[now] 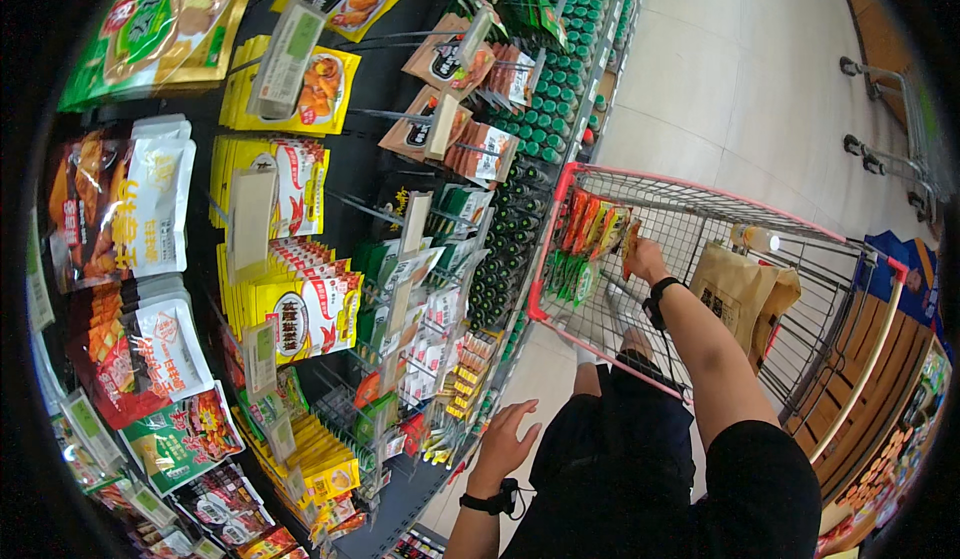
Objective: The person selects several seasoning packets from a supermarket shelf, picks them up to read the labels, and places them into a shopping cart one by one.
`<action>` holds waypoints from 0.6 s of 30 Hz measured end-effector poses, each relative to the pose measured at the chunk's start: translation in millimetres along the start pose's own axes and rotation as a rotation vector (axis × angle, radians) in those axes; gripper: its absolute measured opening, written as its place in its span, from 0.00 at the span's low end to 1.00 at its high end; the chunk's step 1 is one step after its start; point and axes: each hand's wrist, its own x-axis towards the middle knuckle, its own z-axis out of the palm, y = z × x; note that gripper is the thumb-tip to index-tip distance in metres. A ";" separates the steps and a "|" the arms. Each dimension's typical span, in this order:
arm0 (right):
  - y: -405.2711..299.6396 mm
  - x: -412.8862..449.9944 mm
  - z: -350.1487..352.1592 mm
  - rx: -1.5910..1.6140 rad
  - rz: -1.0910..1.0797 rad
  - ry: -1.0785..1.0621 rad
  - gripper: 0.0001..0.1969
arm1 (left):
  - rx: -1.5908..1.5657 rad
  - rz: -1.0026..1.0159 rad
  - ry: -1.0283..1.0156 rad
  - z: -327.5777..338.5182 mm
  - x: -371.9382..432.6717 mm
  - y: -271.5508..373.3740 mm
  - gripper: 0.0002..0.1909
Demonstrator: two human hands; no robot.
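Note:
My right hand [649, 260] reaches into a wire shopping cart [652, 184] with a pink-red rim, gripping a narrow orange-brown food packet [630, 247]. Just left of it, red, orange and yellow seasoning packets [596, 223] stand in a row at the end of the cart. Below them lie several green packets [574, 277]. My left hand [504, 439] hangs near the lower shelf edge with its thumb and fingers apart, holding nothing. Both wrists wear a black strap with a small device.
A brown paper bag [724, 296] and a bottle with a white cap [756, 238] sit in the cart. Hooks of yellow seasoning packets [319, 315] and rows of green-capped bottles [536, 120] line the left. Wheeled metal frames [885, 123] and a wooden slatted stand [862, 364] are at right.

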 end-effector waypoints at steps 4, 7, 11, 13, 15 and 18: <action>-3.6 -4.3 1.4 0.193 -0.011 0.136 0.13 | 0.015 -0.010 -0.012 0.5 3.8 -1.8 0.20; 2.2 4.7 1.8 0.258 0.005 0.136 0.13 | 0.066 0.028 -0.022 -2.2 10.0 1.1 0.19; 5.7 6.6 -3.5 0.205 0.000 0.104 0.12 | 0.037 0.019 -0.027 -1.9 13.0 4.6 0.18; -8.0 -0.6 -13.6 0.183 0.026 0.052 0.10 | 0.032 0.018 -0.023 -0.4 10.6 2.1 0.18; -14.8 -6.0 -17.8 0.137 -0.035 0.068 0.10 | 0.025 0.019 -0.021 -0.3 9.0 0.1 0.18; -7.3 0.9 -13.6 0.260 0.037 0.092 0.13 | 0.024 0.040 -0.038 -3.0 12.5 -3.2 0.17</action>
